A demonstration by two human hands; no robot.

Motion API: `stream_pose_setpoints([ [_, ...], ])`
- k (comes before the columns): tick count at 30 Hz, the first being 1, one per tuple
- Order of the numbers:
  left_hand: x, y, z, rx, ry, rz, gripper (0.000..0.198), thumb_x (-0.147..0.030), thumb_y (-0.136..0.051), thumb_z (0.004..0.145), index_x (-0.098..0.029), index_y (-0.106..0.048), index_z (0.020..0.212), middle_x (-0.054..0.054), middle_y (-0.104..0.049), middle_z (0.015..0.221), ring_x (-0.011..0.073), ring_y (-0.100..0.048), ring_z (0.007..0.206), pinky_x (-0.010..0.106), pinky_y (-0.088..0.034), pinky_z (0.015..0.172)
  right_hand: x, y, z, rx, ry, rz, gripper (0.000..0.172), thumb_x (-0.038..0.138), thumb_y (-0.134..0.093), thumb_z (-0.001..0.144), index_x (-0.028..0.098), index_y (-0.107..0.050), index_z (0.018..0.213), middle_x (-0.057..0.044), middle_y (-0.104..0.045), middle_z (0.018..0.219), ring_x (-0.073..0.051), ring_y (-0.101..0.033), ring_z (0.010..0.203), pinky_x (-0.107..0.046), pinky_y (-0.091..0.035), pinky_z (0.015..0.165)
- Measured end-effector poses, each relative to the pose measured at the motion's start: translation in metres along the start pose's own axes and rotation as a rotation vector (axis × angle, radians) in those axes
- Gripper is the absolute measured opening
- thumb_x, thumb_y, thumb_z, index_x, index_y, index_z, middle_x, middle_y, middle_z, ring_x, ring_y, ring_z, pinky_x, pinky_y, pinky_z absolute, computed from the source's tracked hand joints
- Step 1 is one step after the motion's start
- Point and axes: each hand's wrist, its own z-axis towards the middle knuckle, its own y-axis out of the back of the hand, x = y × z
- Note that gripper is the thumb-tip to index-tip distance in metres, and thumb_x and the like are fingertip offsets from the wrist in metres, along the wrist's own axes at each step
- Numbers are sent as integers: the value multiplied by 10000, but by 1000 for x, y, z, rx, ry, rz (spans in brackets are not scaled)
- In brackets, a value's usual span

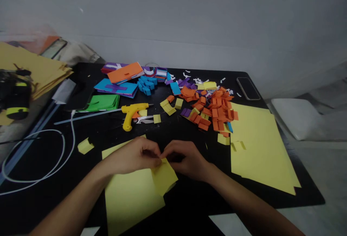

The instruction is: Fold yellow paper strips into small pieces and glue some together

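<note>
Between my two hands is a small folded piece of yellow paper (164, 178), held up by its top edge. My left hand (138, 153) pinches that edge from the left, fingers closed. From the right, my right hand (187, 159) closes its thumb and fingers at the same corner; its fingertips are partly hidden. Beneath the left hand and wrist lies a larger yellow sheet (130, 196), flat on the black table (195, 203). A yellow glue gun (132, 113) rests beyond my hands, with scissors (145, 120) beside it.
Orange folded paper pieces (219, 107) are heaped at the back right, near yellow sheets (257, 142) and a phone (248, 88). Stacks of orange (126, 72), blue (114, 87) and green paper (104, 103) lie at the back left. A white cable (64, 145) loops at left.
</note>
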Motion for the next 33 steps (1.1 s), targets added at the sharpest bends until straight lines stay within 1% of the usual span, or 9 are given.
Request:
stream_pose_setpoints([
  [4, 2, -2, 1, 58, 4, -23, 205, -337, -685, 851, -145, -757, 845, -17, -660, 698, 121, -526, 633, 217, -366, 583, -1, -1, 0, 18, 46, -20, 149, 196, -837, 811, 184, -795, 953, -50, -730, 892, -137, -684, 756, -215, -525, 674],
  [10, 4, -1, 0, 35, -39, 20, 230, -356, -657, 885, -150, -749, 842, -22, -635, 688, 118, -510, 624, 224, -349, 577, -2, -1, -1, 6, 9, 11, 173, 227, -847, 808, 186, -794, 968, -44, -721, 894, -126, -681, 734, -205, -524, 657],
  [14, 4, -1, 1, 40, -30, 31, 235, -355, -638, 901, -152, -737, 839, -26, -624, 680, 114, -497, 612, 222, -348, 569, -3, -1, -1, 6, -3, 12, 175, 231, -845, 810, 196, -799, 975, -42, -727, 892, -129, -684, 740, -205, -524, 658],
  [20, 0, -4, -1, 17, -45, 8, 197, -311, -632, 885, -146, -715, 818, -20, -646, 694, 119, -530, 635, 216, -361, 578, -2, 0, 0, -7, -13, 26, 164, 212, -849, 800, 194, -803, 957, -39, -726, 877, -127, -678, 729, -205, -519, 653],
  [24, -3, -6, -2, -5, -53, -15, 192, -300, -630, 872, -140, -698, 790, -23, -635, 676, 114, -517, 624, 209, -355, 566, -1, 0, 0, -13, -10, 28, 169, 215, -849, 801, 197, -804, 963, -37, -724, 874, -128, -679, 734, -204, -514, 650],
  [29, -1, -7, 1, 20, -17, -37, 121, -237, -639, 833, -141, -694, 784, -32, -632, 675, 107, -512, 618, 201, -358, 567, -2, -1, -1, 3, -11, 38, 165, 198, -837, 802, 195, -806, 964, -36, -722, 869, -126, -677, 727, -204, -517, 649],
  [33, 1, -7, 3, 22, -17, -60, 117, -239, -657, 829, -141, -693, 777, -36, -622, 665, 104, -499, 609, 204, -352, 562, -1, 0, 0, 16, -34, 43, 171, 172, -832, 795, 182, -803, 963, -41, -724, 879, -129, -681, 736, -209, -525, 664],
])
